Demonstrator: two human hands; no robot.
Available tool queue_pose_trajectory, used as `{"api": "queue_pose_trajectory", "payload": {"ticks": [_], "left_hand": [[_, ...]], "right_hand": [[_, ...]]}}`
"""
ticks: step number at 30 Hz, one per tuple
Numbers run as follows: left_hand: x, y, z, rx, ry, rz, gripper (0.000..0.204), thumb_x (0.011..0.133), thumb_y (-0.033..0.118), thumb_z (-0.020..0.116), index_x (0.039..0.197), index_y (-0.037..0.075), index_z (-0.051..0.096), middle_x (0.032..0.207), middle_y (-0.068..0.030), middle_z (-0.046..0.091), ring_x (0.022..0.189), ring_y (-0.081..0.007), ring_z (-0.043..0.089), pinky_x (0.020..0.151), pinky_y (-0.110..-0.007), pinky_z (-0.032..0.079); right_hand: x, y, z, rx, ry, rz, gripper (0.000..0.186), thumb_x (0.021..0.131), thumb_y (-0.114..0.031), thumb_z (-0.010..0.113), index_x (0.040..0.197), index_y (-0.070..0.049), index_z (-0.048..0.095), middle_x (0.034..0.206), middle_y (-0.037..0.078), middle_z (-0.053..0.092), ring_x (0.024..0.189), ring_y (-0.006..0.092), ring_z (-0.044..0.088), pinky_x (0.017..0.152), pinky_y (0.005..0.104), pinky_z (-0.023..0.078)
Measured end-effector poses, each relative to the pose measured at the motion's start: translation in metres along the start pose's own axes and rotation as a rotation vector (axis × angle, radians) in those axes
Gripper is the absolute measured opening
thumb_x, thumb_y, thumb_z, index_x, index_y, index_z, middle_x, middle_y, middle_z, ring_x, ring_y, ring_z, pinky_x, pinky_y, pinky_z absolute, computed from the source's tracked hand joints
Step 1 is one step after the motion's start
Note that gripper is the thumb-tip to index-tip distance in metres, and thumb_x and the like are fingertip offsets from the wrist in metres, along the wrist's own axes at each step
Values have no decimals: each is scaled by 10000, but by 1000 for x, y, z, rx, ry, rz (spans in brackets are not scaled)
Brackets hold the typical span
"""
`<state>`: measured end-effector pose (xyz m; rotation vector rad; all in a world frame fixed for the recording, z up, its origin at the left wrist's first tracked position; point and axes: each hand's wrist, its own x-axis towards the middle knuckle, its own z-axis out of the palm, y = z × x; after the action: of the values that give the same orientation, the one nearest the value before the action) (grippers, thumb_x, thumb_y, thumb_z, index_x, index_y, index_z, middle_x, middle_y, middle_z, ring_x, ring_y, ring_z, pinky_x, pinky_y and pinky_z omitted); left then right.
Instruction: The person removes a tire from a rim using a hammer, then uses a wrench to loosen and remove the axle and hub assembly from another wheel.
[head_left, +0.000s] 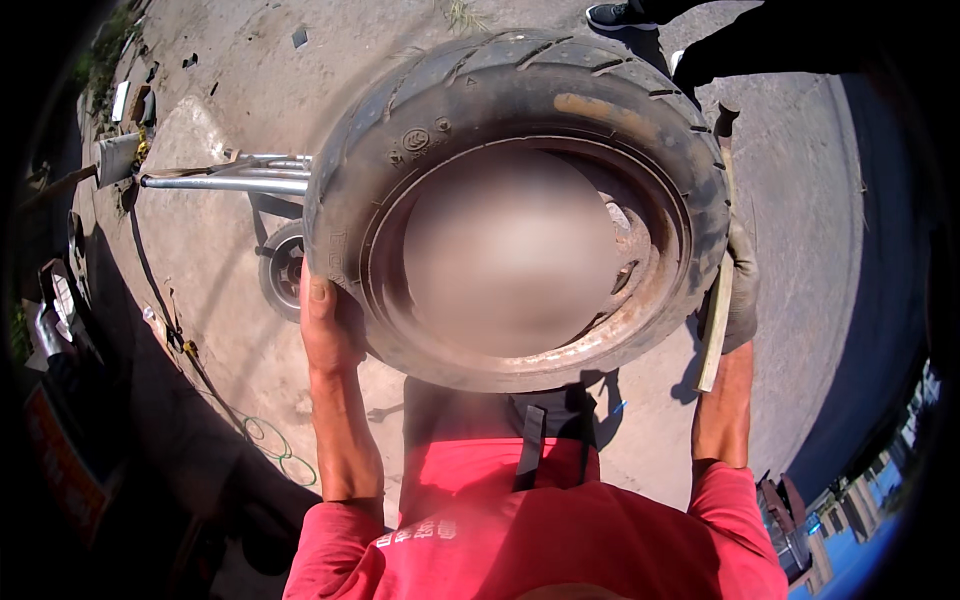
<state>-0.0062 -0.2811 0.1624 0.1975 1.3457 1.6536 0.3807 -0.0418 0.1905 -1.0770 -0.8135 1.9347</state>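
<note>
A worn black tyre (390,130) on a rusty metal rim (655,300) is held up in front of me, tilted, its middle blurred out. My left hand (332,325), bare, grips the tyre's left side, with the thumb on the near face and the other fingers hidden behind it. At the right side, my right hand (742,300) wears a dirty grey glove and is closed round the wooden handle of a hammer (716,335). The dark hammer head points away from me, beside the tread. This hand also presses against the tyre, its fingers partly hidden.
Metal tubes (225,183) and a small wheel (285,270) are left of the tyre. A green cord (280,455) lies on the dusty concrete ground (250,110). Another person's dark shoe (620,16) and trouser legs are at the far right. Tools and debris line the left edge.
</note>
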Motion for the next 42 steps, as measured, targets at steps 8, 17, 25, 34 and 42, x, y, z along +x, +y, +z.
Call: {"api": "queue_pose_trajectory", "payload": {"ticks": [8, 17, 25, 34, 42], "left_hand": [[-66, 6, -89, 58, -138, 109, 978, 889, 604, 736, 1553, -7, 358, 1494, -160, 514, 1354, -281, 534, 1141, -430, 429], [-176, 54, -198, 281, -170, 136, 1056, 846, 655, 767, 1549, -18, 355, 1473, -162, 523, 1341, -264, 535, 1140, -407, 415], [-241, 35, -236, 668, -171, 114, 1220, 639, 717, 890, 1507, -21, 453, 1381, -144, 598, 1278, -251, 577, 1099, -399, 442], [-235, -44, -259, 227, -405, -28, 787, 1046, 652, 454, 1375, -55, 560, 1337, -171, 619, 1263, -257, 578, 1079, -397, 455], [-145, -213, -322, 323, -388, -441, 741, 1016, 412, 564, 1605, 24, 337, 1523, -191, 480, 1374, -311, 515, 1152, -425, 431]], "right_hand": [[-104, 84, 14, 71, 71, -73, 340, 1107, -150, 439, 1318, 40, 626, 1271, 114, 677, 1104, 174, 680, 1006, 330, 560], [-242, 202, 69, 319, -57, -47, 361, 1103, -192, 454, 1369, 15, 582, 1272, 126, 692, 1143, 212, 686, 1040, 360, 554], [-330, 283, 50, 440, 70, 136, 351, 1102, -230, 430, 1315, -19, 613, 1228, 93, 716, 1118, 198, 697, 1032, 367, 552], [-424, 381, -4, 632, 275, -37, 341, 1082, -269, 447, 1261, -46, 635, 1262, 97, 703, 1189, 245, 663, 1090, 418, 511], [-379, 538, -68, 745, 429, -107, 281, 1048, -250, 489, 1139, -49, 662, 1354, 142, 666, 1271, 275, 626, 1147, 438, 478]]}}
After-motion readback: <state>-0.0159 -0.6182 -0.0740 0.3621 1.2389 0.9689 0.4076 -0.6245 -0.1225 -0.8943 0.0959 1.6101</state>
